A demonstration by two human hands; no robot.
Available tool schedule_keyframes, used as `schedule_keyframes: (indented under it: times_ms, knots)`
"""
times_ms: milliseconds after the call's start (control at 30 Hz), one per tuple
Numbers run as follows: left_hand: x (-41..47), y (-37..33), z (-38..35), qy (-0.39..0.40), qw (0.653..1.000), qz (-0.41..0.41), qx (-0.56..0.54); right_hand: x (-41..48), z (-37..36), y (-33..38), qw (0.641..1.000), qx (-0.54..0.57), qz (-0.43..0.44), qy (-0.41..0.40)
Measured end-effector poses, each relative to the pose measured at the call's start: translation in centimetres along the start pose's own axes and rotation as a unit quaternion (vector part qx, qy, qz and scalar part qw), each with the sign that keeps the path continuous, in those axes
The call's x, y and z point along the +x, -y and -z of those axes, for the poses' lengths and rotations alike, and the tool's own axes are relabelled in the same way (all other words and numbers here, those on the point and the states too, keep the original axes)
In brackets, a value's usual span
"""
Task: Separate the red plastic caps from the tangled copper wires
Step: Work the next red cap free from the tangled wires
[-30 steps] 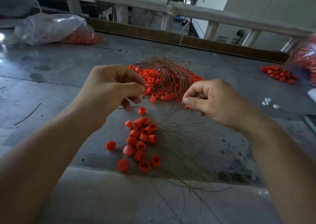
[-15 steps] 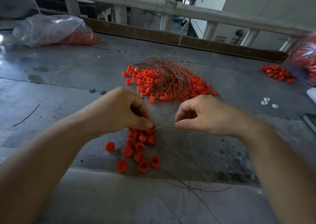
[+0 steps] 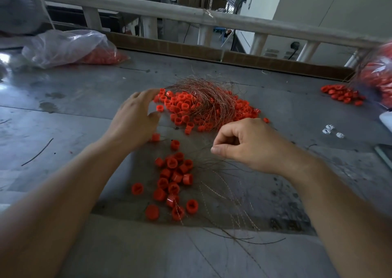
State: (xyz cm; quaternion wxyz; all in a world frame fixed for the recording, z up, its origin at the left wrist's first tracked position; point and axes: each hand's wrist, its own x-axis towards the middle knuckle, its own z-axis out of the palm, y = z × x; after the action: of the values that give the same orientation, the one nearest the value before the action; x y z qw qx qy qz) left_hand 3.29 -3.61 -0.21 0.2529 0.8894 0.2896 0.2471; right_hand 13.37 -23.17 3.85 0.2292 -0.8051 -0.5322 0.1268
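Note:
A tangle of copper wires (image 3: 209, 96) lies on a heap of red plastic caps (image 3: 182, 108) in the middle of the grey table. Nearer me sits a separate cluster of loose red caps (image 3: 172, 179), with loose copper wire strands (image 3: 224, 190) spread to its right. My left hand (image 3: 135, 118) reaches out with fingers spread, its fingertips at the left edge of the heap, and holds nothing. My right hand (image 3: 244, 144) hovers over the loose strands with thumb and forefinger pinched together on thin wire.
A clear plastic bag of red caps (image 3: 70, 48) lies at the back left. Another bag (image 3: 377, 76) and a small cap pile (image 3: 341, 93) sit at the right. Small white bits (image 3: 331, 130) lie right of the hands. A railing (image 3: 191, 16) runs behind the table.
My left hand has let go over the near cluster, opened and moved forward to the heap's left edge. My right hand stays put, still pinching wire.

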Motion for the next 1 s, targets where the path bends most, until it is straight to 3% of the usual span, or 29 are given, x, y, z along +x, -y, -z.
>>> schedule_keyframes:
  times_ms: [267,467,633,733,867,1000]
  knots:
    - [1.7,1.2,-1.6,0.141,0.984,-0.008,0.11,0.1,-0.1,0.0,1.0,-0.008,0.002,-0.008]
    - [1.2,0.7,-0.7,0.015,0.996,-0.038,0.079,0.2,-0.1,-0.2,1.0,-0.014,-0.012,-0.017]
    - [0.6,0.1,0.2,-0.01,0.998,-0.028,0.047,0.4,0.2,-0.4,0.998,-0.029,-0.031,-0.046]
    - [-0.2,-0.8,0.9,-0.046,0.998,-0.038,-0.027,0.5,0.8,-1.0,0.991,-0.046,-0.055,-0.109]
    - [-1.8,-2.4,0.9,-0.03,0.994,-0.099,-0.044,0.9,1.0,-1.7,0.978,-0.038,-0.072,-0.191]
    - [-2.8,-3.3,0.1,0.03,0.988,-0.149,-0.037,1.4,-0.1,-1.6,0.976,-0.047,-0.037,-0.21]
